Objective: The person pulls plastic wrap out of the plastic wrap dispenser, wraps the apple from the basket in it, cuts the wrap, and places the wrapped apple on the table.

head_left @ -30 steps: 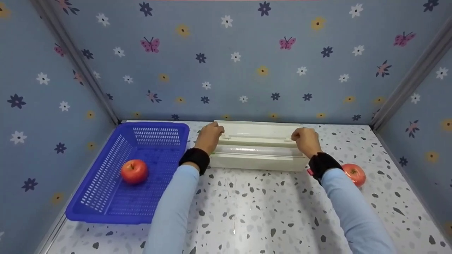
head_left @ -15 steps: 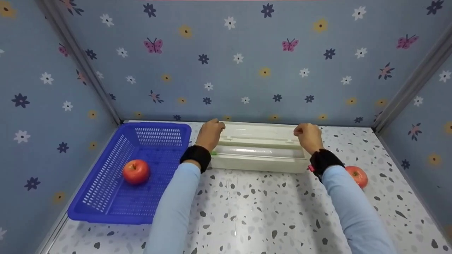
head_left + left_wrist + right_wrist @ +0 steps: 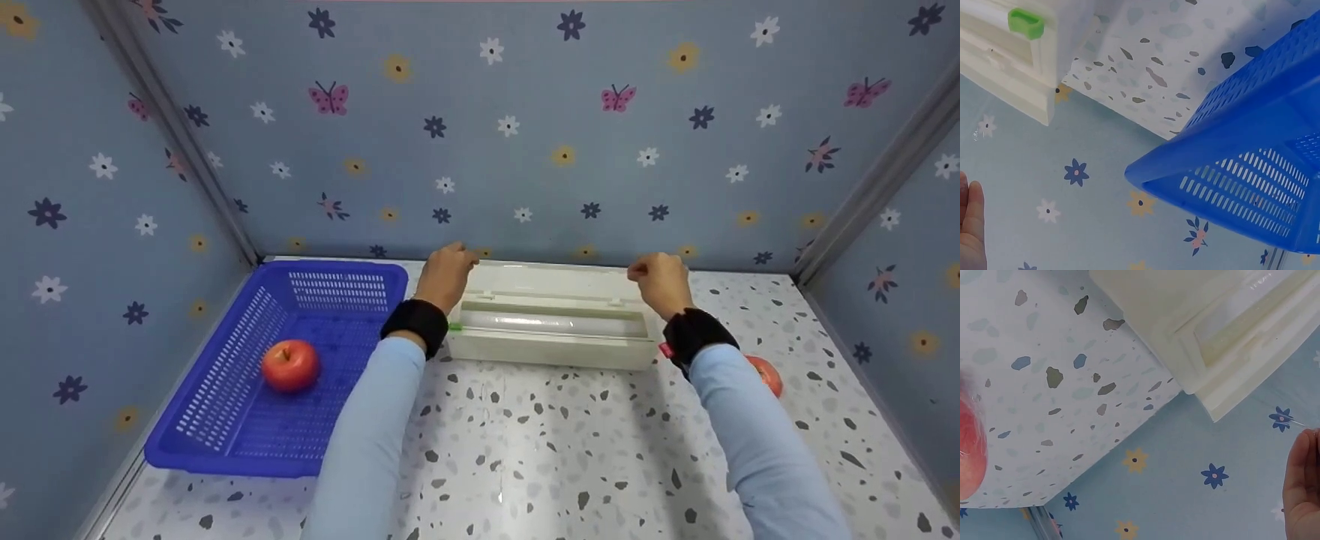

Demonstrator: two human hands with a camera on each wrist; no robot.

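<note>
Two hands are hovering over the cling-film dispenser sitting at the counter's back edge: left hand at its left end, right hand at its right. Fingers are curling, pinching thin film w/ fingertips, tho grip's hard to tell. Lid's standing open.

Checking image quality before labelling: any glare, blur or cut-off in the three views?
Head view: sharp, evenly lit; glare streak on the film roll in the white dispenser, and the right sleeve hides most of the right-side apple. Left wrist view: blue basket close and soft. Right wrist view: apple blurred, cut by the frame edge.
</note>
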